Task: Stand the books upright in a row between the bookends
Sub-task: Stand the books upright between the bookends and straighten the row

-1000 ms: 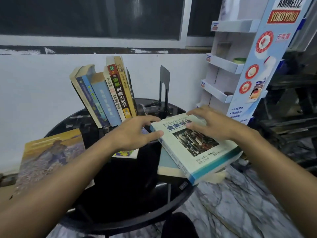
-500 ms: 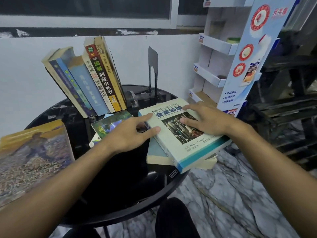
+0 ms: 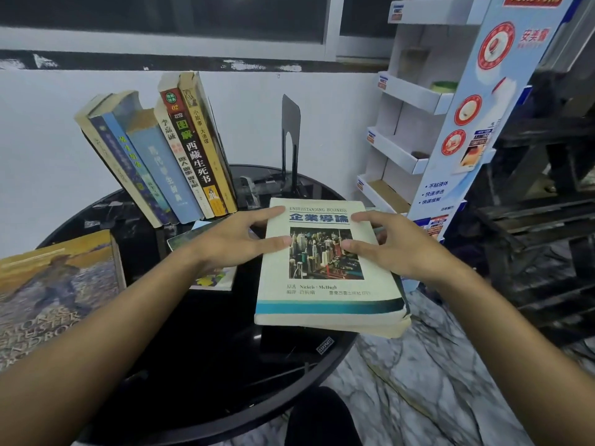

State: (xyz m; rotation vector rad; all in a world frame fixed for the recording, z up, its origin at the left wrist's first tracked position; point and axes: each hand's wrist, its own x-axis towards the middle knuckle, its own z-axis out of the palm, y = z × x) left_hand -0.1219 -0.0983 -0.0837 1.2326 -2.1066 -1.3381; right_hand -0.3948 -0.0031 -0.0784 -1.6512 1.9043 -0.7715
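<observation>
A thick cream book with a city photo on its cover (image 3: 325, 284) lies flat at the right edge of the round black table (image 3: 206, 342). My left hand (image 3: 235, 243) grips its left edge and my right hand (image 3: 392, 246) grips its right edge, thumbs on the cover. Several books (image 3: 167, 159) stand in a row at the back, leaning left. A black metal bookend (image 3: 290, 136) stands upright to their right, with a gap between. The left bookend is hidden.
A large book with a painted cover (image 3: 54, 284) lies flat at the table's left. A thin colourful booklet (image 3: 209, 278) lies under my left wrist. A white and blue cardboard display rack (image 3: 428, 123) stands to the right. Marble floor shows below.
Both hands have turned the cream book so that its cover faces me squarely, and the book beneath it is now covered. The view has shifted closer.
</observation>
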